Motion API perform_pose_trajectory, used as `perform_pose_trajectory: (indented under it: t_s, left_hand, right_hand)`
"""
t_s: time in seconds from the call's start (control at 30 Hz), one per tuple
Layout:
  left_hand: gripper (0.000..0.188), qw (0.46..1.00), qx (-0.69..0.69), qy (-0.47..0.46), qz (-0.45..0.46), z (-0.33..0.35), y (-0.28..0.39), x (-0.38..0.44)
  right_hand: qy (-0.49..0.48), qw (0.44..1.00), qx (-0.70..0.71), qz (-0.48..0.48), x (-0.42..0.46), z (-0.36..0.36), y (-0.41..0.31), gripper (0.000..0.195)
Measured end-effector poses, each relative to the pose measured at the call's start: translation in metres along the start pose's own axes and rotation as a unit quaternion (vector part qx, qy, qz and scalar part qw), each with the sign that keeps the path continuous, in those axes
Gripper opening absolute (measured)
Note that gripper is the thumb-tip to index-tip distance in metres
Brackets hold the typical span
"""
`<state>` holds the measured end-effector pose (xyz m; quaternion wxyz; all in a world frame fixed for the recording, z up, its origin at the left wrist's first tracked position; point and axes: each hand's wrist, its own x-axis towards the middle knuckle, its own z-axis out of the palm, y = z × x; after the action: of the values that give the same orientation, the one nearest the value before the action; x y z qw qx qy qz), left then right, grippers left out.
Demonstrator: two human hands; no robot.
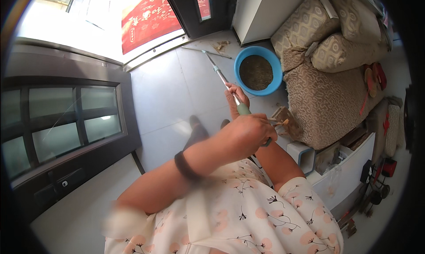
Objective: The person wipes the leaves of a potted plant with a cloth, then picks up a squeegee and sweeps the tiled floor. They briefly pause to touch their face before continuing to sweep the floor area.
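My left hand (pixel 254 131) is closed around the green grip (pixel 243 109) near the upper end of a metal pole (pixel 221 75). Farther down the pole, my right hand (pixel 236 96) grips its metal shaft, palm and fingers wrapped around it. The pole ends at a long thin bar-shaped head (pixel 206 52), lying on the tiled floor just inside the door threshold. Brownish debris (pixel 220 46) lies beside the bar. To the right of the head stands a round blue plastic basin (pixel 278 69) with dark, soil-like material (pixel 255 72) in it.
A sofa with patterned covers (pixel 322 104) and cushions (pixel 345 51) stands at right. Near it are a small wooden stool (pixel 286 121) and a white-and-blue container (pixel 306 159). The dark door (pixel 132 104) stands ajar at left; a red mat (pixel 149 20) lies beyond the threshold (pixel 156 53).
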<state>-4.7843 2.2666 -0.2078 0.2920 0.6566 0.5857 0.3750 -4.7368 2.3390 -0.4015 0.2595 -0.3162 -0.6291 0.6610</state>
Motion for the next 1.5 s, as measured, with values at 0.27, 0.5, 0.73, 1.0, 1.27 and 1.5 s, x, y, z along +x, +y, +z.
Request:
perform_pose_trajectory:
  t_s: [0.27, 0.5, 0.73, 1.0, 1.27, 1.5]
  left_hand:
    - [0.022, 0.995, -0.036, 0.078, -0.044, -0.024, 0.013, 0.013]
    - [0.023, 0.999, -0.028, 0.014, 0.008, -0.003, 0.009, 0.005]
    - [0.026, 0.995, -0.052, 0.076, 0.024, -0.028, 0.032, 0.005]
    - [0.032, 0.992, -0.123, 0.017, 0.020, -0.054, 0.086, 0.013]
    - [0.029, 0.991, -0.114, -0.072, -0.026, -0.046, 0.079, 0.018]
    - [0.021, 0.973, -0.144, -0.149, -0.103, -0.069, 0.091, -0.007]
  right_hand:
    - [-0.031, 0.997, 0.065, 0.017, 0.023, 0.006, -0.021, 0.023]
    - [-0.020, 1.000, -0.019, -0.003, 0.006, -0.008, 0.001, 0.026]
    - [-0.090, 0.987, 0.108, 0.080, -0.007, -0.015, -0.059, 0.016]
    - [-0.249, 0.968, -0.024, 0.023, -0.056, -0.054, -0.105, 0.022]
    - [-0.250, 0.939, -0.235, -0.011, -0.080, -0.091, -0.106, 0.049]
    - [-0.078, 0.991, 0.109, 0.008, -0.130, -0.102, -0.193, 0.031]
